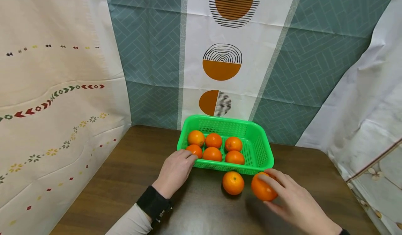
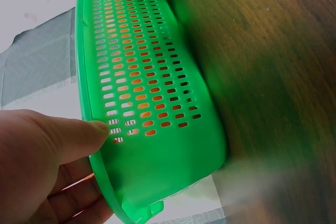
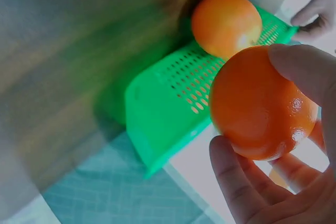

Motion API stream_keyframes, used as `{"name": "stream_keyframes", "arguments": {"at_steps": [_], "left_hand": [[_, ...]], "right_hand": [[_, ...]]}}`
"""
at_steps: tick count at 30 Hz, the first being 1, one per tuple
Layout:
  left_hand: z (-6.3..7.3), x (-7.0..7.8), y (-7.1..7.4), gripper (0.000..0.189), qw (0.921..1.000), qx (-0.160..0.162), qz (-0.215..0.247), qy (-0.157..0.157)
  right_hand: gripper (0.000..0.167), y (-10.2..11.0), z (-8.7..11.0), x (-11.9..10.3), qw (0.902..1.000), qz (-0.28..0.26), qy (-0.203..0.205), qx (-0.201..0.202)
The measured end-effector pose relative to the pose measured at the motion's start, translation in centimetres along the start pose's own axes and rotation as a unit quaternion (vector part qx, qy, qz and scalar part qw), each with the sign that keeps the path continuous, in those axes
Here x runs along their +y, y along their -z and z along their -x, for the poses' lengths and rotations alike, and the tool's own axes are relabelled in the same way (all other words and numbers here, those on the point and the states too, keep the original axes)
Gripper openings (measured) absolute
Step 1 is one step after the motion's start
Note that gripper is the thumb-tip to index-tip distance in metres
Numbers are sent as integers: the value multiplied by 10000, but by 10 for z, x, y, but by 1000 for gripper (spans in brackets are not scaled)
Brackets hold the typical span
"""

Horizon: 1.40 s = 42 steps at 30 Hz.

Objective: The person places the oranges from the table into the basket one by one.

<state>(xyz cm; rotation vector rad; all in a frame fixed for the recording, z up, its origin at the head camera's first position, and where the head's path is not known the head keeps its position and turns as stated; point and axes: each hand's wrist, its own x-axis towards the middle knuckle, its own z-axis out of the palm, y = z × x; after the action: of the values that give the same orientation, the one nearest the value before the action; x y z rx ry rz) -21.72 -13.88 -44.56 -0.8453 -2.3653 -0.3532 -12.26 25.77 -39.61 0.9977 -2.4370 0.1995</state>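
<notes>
A green perforated plastic basket (image 1: 255,148) stands on the table, with several oranges inside, mostly in its left and middle parts. My left hand (image 1: 177,168) grips the basket's rim at its near left corner; the left wrist view shows the thumb (image 2: 86,137) on the outer wall and the fingers curled over the rim. In my right hand (image 1: 295,196) I hold an orange (image 3: 262,103) between thumb and fingers, in front of the basket's near right corner. Another orange (image 1: 233,183) lies on the table just before the basket's near side, left of the held one.
The dark wooden table (image 1: 125,172) backs onto a patterned hanging cloth (image 1: 150,71) close behind the basket. A cream cloth (image 1: 62,106) hangs along the left side and a whitish one (image 1: 370,130) along the right.
</notes>
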Motion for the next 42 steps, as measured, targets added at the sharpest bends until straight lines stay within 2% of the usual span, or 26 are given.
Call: {"name": "stream_keyframes", "arguments": {"at_steps": [8, 12, 14, 17, 20, 33, 42], "left_hand": [[-1, 0, 1, 16, 10000, -21, -13, 3], [0, 0, 0, 16, 10000, -43, -17, -4], [0, 0, -1, 16, 10000, -38, -14, -20], [1, 0, -2, 18, 10000, -1, -4, -56], [0, 0, -3, 18, 10000, 43, 10, -77], [-2, 1, 0, 15, 10000, -11, 28, -36], [-1, 1, -1, 16, 10000, 32, 87, -23]], "right_hand": [[68, 20, -23, 15, 9990, 75, 65, 427], [65, 27, -36, 25, 9994, 116, -64, 335], [71, 28, -41, 29, 9995, 145, -132, 240], [88, 26, -48, 33, 9995, 120, -183, 207], [88, 22, -54, 38, 9994, 110, -254, 200], [77, 4, -79, 65, 9990, -7, -452, 26], [69, -7, -94, 78, 9925, -286, -1046, -560]]}}
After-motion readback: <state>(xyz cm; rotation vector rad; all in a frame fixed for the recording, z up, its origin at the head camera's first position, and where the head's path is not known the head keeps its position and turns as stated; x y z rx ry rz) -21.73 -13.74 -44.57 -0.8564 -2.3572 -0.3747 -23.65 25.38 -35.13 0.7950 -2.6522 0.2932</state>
